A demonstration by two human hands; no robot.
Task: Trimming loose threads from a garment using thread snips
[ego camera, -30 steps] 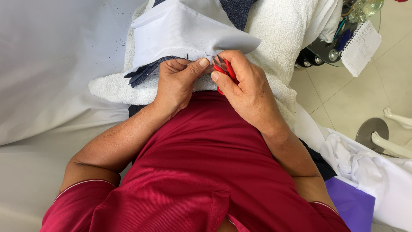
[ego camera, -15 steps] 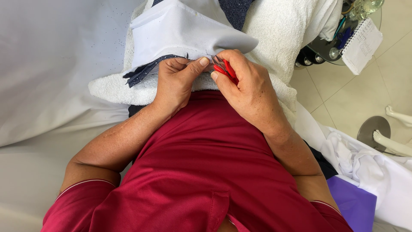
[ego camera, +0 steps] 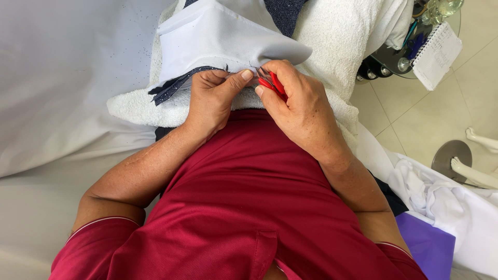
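While the left hand [ego camera: 212,98] pinches the pale fabric [ego camera: 218,41], the right hand's [ego camera: 298,109] grip clasps red snips [ego camera: 274,85] beside it.

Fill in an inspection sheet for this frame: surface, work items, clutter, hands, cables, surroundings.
Surface: white towel over the lap, pale sheet at one side.
Work items: white fabric with a dark speckled edge; red snips.
Clutter: notepad and small bottles on a glass table.
Hands: left hand pinches the fabric edge; right hand holds the snips at it.
Cables: nothing seen.
Surroundings: tiled floor, white cloth pile, purple sheet, mannequin feet.
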